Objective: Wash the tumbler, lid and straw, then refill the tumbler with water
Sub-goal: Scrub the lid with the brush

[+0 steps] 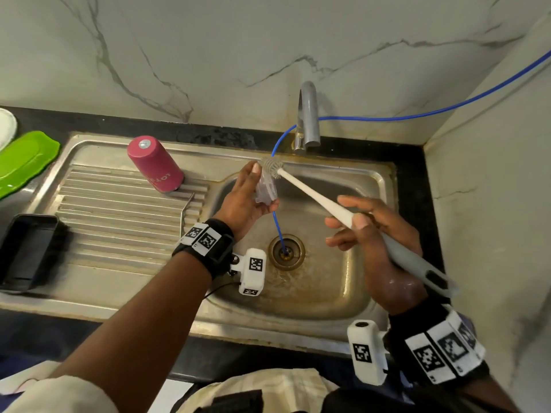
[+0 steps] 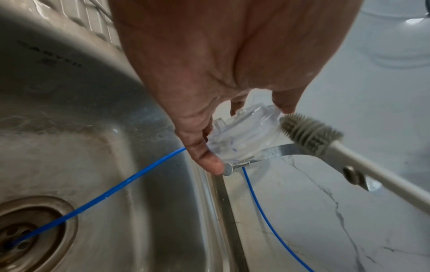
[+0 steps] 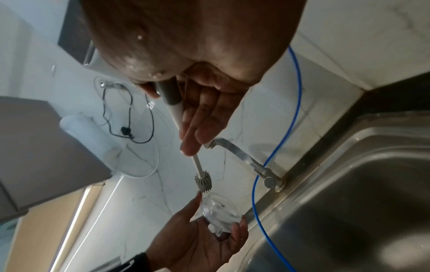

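Note:
My left hand (image 1: 243,201) holds the clear plastic lid (image 1: 266,189) on edge over the back of the sink basin, thumb and fingertips around its rim. My right hand (image 1: 368,228) grips a long bottle brush (image 1: 322,204) by its white and grey handle. The grey bristle head (image 1: 272,166) touches the lid's top edge. In the left wrist view the brush head (image 2: 309,134) sits against the lid (image 2: 242,136). The pink tumbler (image 1: 155,163) stands upside down on the drainboard. The bent metal straw (image 1: 186,211) lies beside it.
The grey tap (image 1: 308,114) rises behind the sink (image 1: 375,281). A blue hose (image 1: 278,231) runs from the wall down into the drain (image 1: 286,251). A green tray (image 1: 24,159) and a black container (image 1: 26,251) sit at the left.

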`<state>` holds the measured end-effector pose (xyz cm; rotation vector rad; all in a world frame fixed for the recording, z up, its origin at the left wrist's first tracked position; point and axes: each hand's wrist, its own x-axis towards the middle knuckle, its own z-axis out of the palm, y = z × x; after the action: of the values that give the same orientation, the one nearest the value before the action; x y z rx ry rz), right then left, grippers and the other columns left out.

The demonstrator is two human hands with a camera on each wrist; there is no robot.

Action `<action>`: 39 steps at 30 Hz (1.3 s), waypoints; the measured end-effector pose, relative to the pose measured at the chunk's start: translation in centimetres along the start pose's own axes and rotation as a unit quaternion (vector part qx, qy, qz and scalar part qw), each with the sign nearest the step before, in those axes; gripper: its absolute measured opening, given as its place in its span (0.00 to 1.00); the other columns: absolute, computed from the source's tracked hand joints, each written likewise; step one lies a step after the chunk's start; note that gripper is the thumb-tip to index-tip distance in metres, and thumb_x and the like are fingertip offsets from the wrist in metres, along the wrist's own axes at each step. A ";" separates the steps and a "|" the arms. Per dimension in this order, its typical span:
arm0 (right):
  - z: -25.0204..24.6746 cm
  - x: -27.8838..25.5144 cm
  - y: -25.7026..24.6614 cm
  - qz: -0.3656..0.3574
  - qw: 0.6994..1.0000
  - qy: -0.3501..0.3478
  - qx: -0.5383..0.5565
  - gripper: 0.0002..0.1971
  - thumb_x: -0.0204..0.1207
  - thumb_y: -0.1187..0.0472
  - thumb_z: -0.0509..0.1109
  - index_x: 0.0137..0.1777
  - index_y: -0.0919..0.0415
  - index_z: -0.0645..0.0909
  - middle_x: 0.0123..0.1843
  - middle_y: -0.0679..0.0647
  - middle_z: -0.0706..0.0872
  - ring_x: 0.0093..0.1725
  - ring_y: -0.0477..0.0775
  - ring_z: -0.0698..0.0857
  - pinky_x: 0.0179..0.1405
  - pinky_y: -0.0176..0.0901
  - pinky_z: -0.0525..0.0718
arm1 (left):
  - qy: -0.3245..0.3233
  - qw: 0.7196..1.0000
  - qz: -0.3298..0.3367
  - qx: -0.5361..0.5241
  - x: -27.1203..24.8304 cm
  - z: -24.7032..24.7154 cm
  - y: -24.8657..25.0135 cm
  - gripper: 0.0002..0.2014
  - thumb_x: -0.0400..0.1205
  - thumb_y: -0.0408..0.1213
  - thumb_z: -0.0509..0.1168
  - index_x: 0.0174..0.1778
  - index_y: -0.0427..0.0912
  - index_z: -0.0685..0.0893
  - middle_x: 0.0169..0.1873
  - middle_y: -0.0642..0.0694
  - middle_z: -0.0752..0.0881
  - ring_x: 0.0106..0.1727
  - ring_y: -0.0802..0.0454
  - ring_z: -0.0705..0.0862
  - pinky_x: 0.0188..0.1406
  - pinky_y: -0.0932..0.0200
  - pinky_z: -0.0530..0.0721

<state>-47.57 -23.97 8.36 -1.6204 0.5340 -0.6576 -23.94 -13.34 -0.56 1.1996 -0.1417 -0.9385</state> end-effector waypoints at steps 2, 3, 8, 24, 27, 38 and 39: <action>0.7 0.1 0.0 -0.009 1.000 -0.019 -0.017 0.19 0.87 0.50 0.64 0.70 0.56 0.87 0.53 0.50 0.96 0.43 0.56 0.96 0.44 0.38 0.90 | 0.004 1.000 -0.001 0.026 0.1 0.0 0.0 0.34 0.86 0.63 0.63 0.81 0.42 0.73 0.61 0.33 0.79 0.47 0.42 0.85 0.43 0.51 0.88; 0.9 0.1 0.0 -0.009 0.999 -0.026 -0.024 0.19 0.87 0.50 0.65 0.71 0.57 0.87 0.54 0.50 0.96 0.44 0.55 0.96 0.45 0.38 0.90 | 0.009 0.999 -0.005 0.039 0.2 0.0 0.0 0.38 0.85 0.67 0.62 0.81 0.40 0.73 0.58 0.32 0.79 0.43 0.43 0.84 0.39 0.52 0.87; 2.2 0.7 -0.3 -0.048 0.996 -0.035 -0.067 0.18 0.89 0.52 0.66 0.72 0.57 0.87 0.54 0.48 0.95 0.48 0.52 0.96 0.48 0.44 0.93 | 0.024 0.992 -0.033 0.116 0.4 0.1 0.0 0.55 0.77 0.82 0.55 0.82 0.34 0.71 0.40 0.35 0.81 0.32 0.46 0.79 0.28 0.55 0.78; 4.7 1.5 0.1 -0.099 0.985 -0.026 -0.141 0.14 0.91 0.55 0.66 0.70 0.57 0.86 0.44 0.50 0.93 0.40 0.52 0.93 0.41 0.55 0.91 | 0.088 0.987 -0.111 0.080 2.4 1.9 -0.2 0.36 0.91 0.68 0.44 0.75 0.40 0.75 0.38 0.41 0.79 0.28 0.50 0.79 0.26 0.60 0.75; 4.8 1.0 0.4 -0.089 0.985 -0.025 -0.147 0.15 0.91 0.55 0.66 0.72 0.58 0.86 0.44 0.52 0.92 0.39 0.53 0.93 0.40 0.55 0.91 | 0.089 0.985 -0.090 0.116 2.3 1.6 -0.2 0.34 0.91 0.66 0.45 0.78 0.42 0.72 0.44 0.40 0.82 0.30 0.50 0.80 0.27 0.58 0.76; 5.3 -1.4 0.9 -0.087 0.980 -0.062 -0.166 0.17 0.90 0.51 0.66 0.74 0.55 0.84 0.42 0.52 0.91 0.37 0.54 0.93 0.34 0.58 0.90 | 0.097 0.986 -0.085 0.105 2.9 -0.4 0.3 0.37 0.92 0.66 0.42 0.78 0.37 0.74 0.35 0.41 0.80 0.25 0.52 0.77 0.20 0.62 0.72; 5.4 -1.1 0.8 -0.090 0.980 -0.054 -0.167 0.17 0.90 0.51 0.65 0.73 0.55 0.84 0.41 0.51 0.91 0.37 0.54 0.93 0.34 0.58 0.90 | 0.091 0.986 -0.077 0.115 2.8 -0.2 0.1 0.36 0.92 0.66 0.43 0.79 0.38 0.74 0.37 0.40 0.80 0.24 0.53 0.78 0.20 0.61 0.73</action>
<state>-44.67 -19.48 6.91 -2.0260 0.4377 -0.6314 -21.97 -15.12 -1.61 1.5208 -0.0105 -0.9596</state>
